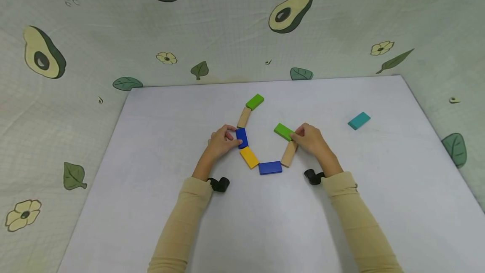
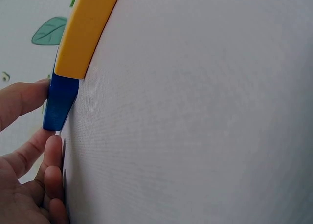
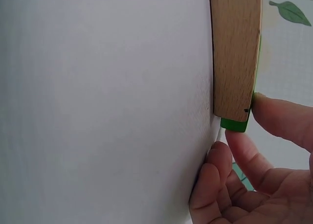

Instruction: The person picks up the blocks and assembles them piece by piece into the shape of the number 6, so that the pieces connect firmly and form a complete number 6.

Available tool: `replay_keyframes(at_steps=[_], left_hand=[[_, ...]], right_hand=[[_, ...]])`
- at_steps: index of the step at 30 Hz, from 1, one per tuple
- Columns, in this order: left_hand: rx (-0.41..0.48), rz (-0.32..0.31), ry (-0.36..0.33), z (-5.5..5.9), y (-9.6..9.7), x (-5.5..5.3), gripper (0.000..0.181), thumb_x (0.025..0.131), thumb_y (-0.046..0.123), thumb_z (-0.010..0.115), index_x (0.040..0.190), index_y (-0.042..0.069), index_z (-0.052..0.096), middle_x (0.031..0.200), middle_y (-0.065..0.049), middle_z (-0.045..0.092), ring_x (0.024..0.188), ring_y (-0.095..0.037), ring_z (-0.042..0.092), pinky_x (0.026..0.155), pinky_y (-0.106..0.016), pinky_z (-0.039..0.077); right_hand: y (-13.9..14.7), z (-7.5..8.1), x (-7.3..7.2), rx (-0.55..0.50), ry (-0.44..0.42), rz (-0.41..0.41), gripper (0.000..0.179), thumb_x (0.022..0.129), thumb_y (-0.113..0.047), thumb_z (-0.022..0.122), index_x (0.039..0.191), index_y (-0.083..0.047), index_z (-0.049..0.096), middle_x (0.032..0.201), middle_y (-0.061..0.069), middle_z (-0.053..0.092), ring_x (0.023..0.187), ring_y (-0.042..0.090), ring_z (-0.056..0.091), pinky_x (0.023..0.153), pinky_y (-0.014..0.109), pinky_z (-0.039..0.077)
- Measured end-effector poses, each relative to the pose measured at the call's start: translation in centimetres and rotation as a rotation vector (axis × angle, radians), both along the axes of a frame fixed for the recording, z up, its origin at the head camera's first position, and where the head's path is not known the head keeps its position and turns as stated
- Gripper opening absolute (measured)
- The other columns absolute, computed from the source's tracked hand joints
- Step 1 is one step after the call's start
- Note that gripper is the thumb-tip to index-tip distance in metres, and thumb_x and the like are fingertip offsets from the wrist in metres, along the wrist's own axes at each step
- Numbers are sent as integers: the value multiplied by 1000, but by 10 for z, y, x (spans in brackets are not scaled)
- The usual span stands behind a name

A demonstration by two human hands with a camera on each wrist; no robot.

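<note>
Flat blocks lie end to end in a curve on the white table. On its left side my left hand [image 1: 220, 141] pinches a blue block [image 1: 241, 137] between thumb and index finger. Below that block comes a yellow block [image 1: 249, 157], then a second blue block [image 1: 270, 167] at the bottom of the curve. My right hand [image 1: 311, 139] pinches the right end of a green block [image 1: 283, 131], which meets the top of a plain wooden block [image 1: 289, 154]. In the right wrist view, the green block's end [image 3: 234, 124] shows behind the wooden block, fingertips right at it.
Above the left blue block, another wooden block [image 1: 244, 117] and another green block [image 1: 255, 102] carry the curve upward. A teal block [image 1: 359, 120] lies apart at the right. Avocado-patterned cloth [image 1: 235, 24] hangs behind and beside the table [image 1: 265, 222].
</note>
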State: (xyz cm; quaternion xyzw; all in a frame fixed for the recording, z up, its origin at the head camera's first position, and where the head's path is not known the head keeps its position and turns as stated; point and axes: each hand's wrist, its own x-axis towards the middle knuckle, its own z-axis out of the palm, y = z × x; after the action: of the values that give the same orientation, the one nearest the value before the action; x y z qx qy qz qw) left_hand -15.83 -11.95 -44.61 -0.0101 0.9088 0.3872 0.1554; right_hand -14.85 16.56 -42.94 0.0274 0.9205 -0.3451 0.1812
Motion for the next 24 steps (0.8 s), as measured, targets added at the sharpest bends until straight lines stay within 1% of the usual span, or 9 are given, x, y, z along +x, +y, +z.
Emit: replay_keyframes(at_steps=[5,9,12,13,16,19,20,24], left_hand=[[-4,-1,-1,-1,0,0,44,83,32,68,120,15,52,93,-5,55,97,-26,44,83,-40,26],[7,0,-2,-3,-1,-1,45,83,31,68,121,14,52,94,-6,55,97,-27,44,84,-40,26],[12,0,2,-2,-1,-1,43,83,32,68,119,15,52,93,-6,55,97,-27,44,85,-42,27],[8,0,15,-2,-1,0,43,82,34,68,117,15,53,90,-5,55,94,-26,44,83,-41,27],[9,0,16,-1,-1,0,42,82,35,68,116,16,53,89,-4,54,94,-26,44,83,-42,27],[16,1,10,-2,-1,-1,43,82,35,68,117,16,52,91,-5,55,95,-26,44,82,-41,27],[20,1,-4,-3,-2,-2,44,83,33,68,119,15,52,93,-6,55,97,-27,44,84,-41,27],[2,-4,-13,-5,-1,-3,45,83,33,67,121,16,51,94,-6,55,97,-25,43,82,-38,26]], right_hand=[[1,1,0,-19,-9,-5,42,95,-30,48,119,5,48,109,21,52,92,29,51,71,33,44],[7,3,2,-39,-7,-19,48,96,-35,46,126,2,45,116,23,52,100,32,51,78,38,45],[15,7,3,-54,32,-32,47,96,-35,47,127,1,45,119,23,51,107,34,50,86,44,44],[18,8,3,-60,51,-37,46,96,-33,48,126,1,46,119,22,51,108,34,49,88,46,43],[30,13,2,-61,112,-53,43,95,-30,51,124,2,48,117,22,52,110,35,48,91,47,42],[43,18,1,-48,168,-77,40,94,-25,53,123,2,50,117,22,52,109,36,48,91,49,41],[48,19,0,-42,182,-82,40,94,-24,53,123,3,50,118,22,51,110,36,48,91,49,41],[70,22,-3,-34,201,-91,42,93,-21,54,125,5,48,123,25,47,114,41,44,95,53,37]])
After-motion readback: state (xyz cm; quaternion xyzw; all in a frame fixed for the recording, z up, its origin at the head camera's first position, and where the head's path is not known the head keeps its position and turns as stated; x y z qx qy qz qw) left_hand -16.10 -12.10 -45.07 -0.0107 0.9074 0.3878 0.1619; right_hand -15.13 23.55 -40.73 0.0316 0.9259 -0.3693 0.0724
